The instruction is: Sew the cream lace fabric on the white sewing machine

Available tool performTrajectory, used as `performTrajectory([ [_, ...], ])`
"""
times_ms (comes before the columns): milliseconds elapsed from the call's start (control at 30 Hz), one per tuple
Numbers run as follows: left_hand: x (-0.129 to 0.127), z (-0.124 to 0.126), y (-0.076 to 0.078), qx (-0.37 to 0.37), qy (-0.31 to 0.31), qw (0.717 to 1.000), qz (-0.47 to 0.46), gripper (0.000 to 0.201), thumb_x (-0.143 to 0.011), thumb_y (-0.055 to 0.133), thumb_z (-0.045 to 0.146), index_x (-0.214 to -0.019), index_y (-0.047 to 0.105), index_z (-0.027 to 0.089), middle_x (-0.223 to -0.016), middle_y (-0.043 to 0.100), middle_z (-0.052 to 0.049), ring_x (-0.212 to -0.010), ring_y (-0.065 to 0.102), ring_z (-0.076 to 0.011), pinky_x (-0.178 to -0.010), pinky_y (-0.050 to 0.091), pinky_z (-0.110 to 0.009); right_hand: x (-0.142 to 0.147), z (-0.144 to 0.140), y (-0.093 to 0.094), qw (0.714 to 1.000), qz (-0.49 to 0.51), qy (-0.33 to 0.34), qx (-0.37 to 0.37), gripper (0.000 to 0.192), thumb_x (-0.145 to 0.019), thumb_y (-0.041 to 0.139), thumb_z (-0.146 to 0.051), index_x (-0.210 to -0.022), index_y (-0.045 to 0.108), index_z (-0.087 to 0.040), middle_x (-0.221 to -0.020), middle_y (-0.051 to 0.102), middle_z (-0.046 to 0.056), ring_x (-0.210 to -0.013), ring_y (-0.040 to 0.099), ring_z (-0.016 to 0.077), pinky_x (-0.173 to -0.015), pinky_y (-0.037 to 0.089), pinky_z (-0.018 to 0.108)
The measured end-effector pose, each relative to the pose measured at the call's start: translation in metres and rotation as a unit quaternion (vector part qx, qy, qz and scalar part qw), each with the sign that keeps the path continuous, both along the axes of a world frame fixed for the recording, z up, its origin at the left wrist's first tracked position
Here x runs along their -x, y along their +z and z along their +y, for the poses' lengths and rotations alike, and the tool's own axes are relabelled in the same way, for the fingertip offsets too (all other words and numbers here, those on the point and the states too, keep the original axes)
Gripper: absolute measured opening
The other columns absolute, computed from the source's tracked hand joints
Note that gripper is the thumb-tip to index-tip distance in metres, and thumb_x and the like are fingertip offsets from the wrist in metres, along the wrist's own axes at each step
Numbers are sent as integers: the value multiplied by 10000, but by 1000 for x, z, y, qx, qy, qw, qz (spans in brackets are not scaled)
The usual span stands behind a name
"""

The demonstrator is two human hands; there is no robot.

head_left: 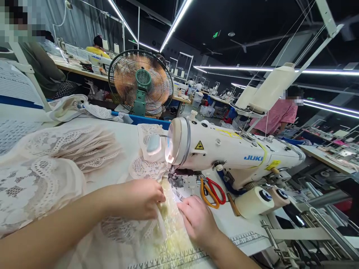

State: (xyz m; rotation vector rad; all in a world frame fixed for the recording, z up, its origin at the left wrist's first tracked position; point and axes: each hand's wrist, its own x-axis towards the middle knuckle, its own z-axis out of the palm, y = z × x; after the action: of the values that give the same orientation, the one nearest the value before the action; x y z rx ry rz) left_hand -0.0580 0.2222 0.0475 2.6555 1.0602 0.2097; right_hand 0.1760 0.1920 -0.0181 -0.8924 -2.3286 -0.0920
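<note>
My left hand (137,200) rests closed on a piece of cream lace fabric (168,220) just in front of the needle of a white JUKI sewing machine (230,153). My right hand (198,220) presses flat on the same lace strip, fingers pointing toward the presser foot (175,181). The lace runs from under the needle toward me between both hands. Orange and red scissors (213,190) lie under the machine arm, to the right of my right hand.
Stacks of lace pieces (56,164) fill the table to the left. A green fan (140,84) stands behind. Thread cones (254,201) lie at the right of the machine. A ruler strip (179,259) edges the table. Other people work at distant tables.
</note>
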Motion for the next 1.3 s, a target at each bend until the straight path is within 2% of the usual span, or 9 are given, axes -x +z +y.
performTrajectory([
  [100, -3, -2, 0, 125, -29, 992, -1, 65, -687, 598, 157, -648, 636, 193, -582, 563, 16, -576, 530, -161, -519, 381, -250, 0, -7, 3, 996, 45, 3, 79, 266, -903, 374, -164, -1010, 617, -156, -770, 612, 59, -698, 547, 190, -607, 448, 301],
  [200, -6, 7, -5, 240, 52, 958, -150, 196, -769, 493, 294, -605, 505, 187, -531, 427, 33, -502, 416, -127, -470, 335, -237, 7, -24, 1, 966, 119, 30, 229, 489, -910, 410, -228, -1394, 375, -175, -948, 641, 80, -765, 598, 191, -643, 495, 303],
  [300, -9, 16, -12, 227, 152, 932, -238, 299, -814, 413, 430, -651, 484, 190, -546, 408, 27, -495, 399, -125, -446, 328, -233, 24, -41, -3, 919, 168, 112, 339, 682, -889, 485, -362, -1493, 214, -196, -988, 638, 77, -745, 608, 179, -614, 494, 278],
  [367, -11, 18, -17, 188, 191, 937, -224, 323, -838, 360, 421, -682, 514, 185, -561, 444, 8, -512, 434, -143, -461, 350, -247, 36, -46, -3, 917, 175, 124, 337, 577, -850, 520, -422, -1371, 460, -179, -843, 638, 53, -668, 582, 174, -598, 469, 278],
  [433, -11, 16, -21, 148, 214, 946, -193, 299, -838, 351, 359, -757, 572, 176, -642, 536, -27, -606, 515, -181, -537, 405, -271, 44, -43, 1, 927, 180, 79, 318, 335, -844, 497, -392, -1025, 672, -171, -702, 605, 35, -621, 549, 163, -592, 431, 269],
  [567, -10, 7, -26, 69, 233, 965, -102, 402, -780, 406, 205, -1121, 619, 199, -900, 643, -79, -852, 597, -281, -714, 449, -353, 41, -29, 11, 935, 143, -37, 323, 293, -824, 431, -265, -558, 516, -177, -536, 478, 4, -555, 446, 133, -527, 316, 251],
  [767, -17, -1, -20, -26, 154, 970, 186, 442, -772, 435, 120, -1133, 657, 245, -881, 638, -72, -655, 626, -252, -532, 421, -302, 26, -24, 12, 921, 97, -81, 369, 201, -778, 506, -260, -747, 674, -154, -593, 553, 17, -584, 485, 150, -553, 330, 260],
  [900, -21, 3, -20, -15, 172, 973, 151, 459, -784, 461, 143, -1205, 624, 226, -892, 643, -81, -676, 633, -253, -543, 445, -304, 23, -20, 10, 929, 76, -96, 348, 324, -765, 524, -261, -1006, 702, -138, -590, 525, -1, -560, 459, 151, -542, 338, 267],
  [1300, -29, 5, -17, -2, 192, 976, 106, 438, -808, 446, 82, -1173, 653, 204, -906, 648, -96, -733, 653, -291, -586, 454, -346, 21, -12, 17, 938, 18, -99, 333, 74, -757, 523, -183, -706, 576, -179, -543, 384, -36, -550, 363, 131, -501, 251, 261],
])
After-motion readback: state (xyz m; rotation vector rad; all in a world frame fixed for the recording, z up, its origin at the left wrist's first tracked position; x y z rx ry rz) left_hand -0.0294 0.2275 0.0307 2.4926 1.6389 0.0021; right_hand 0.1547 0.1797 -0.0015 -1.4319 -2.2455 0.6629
